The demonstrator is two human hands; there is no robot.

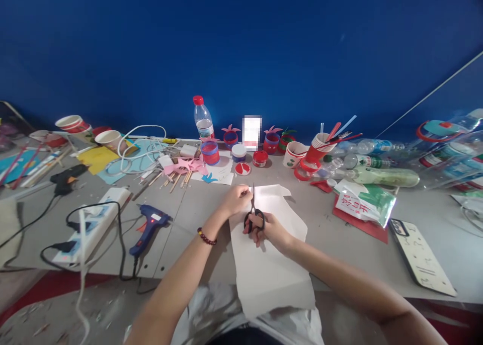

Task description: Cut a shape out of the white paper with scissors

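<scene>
A large white paper sheet (pixel 269 264) lies on the grey table (pixel 196 204) in front of me and hangs over its near edge. My right hand (pixel 269 230) grips black-handled scissors (pixel 254 213), whose blades point away from me into the sheet. My left hand (pixel 237 199), with a dark bead bracelet on the wrist, pinches the sheet's far left part beside the blades.
A blue glue gun (pixel 149 224) and a white power strip (pixel 94 224) with cables lie at the left. A water bottle (pixel 203 119), paper cups (pixel 296 154), red-blue craft pots and pink cut-outs stand behind. Plastic bottles, a green-white bag (pixel 364 200) and a phone (pixel 422 257) are at the right.
</scene>
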